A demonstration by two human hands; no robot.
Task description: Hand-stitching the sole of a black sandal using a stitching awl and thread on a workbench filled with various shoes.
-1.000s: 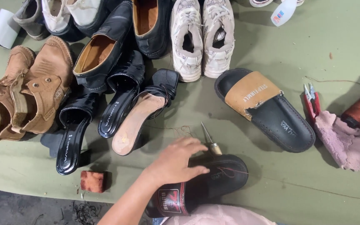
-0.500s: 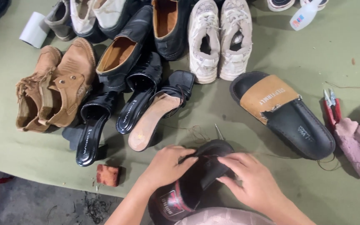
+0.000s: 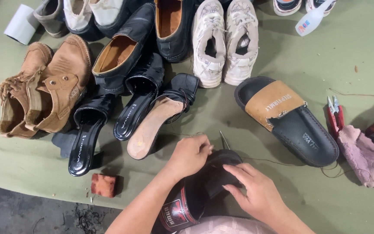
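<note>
Two hands now rest on a black slide sandal (image 3: 204, 182) at the near edge of the green table (image 3: 360, 47); a second ago only the left hand was there. Head view: the left hand (image 3: 189, 154) curls over the sandal's toe, fingers pressed together beside an upright metal awl (image 3: 224, 140) with thread trailing off. The right hand (image 3: 256, 193) has come in, fingers loosely spread over the strap, steadying it. A matching sandal with a tan strap (image 3: 286, 117) lies just beyond; red snips (image 3: 335, 113) lie well apart, to the right.

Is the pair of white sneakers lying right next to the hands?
No, the white sneakers sit at the table's far side, beyond the hands on the black slipper.
</note>
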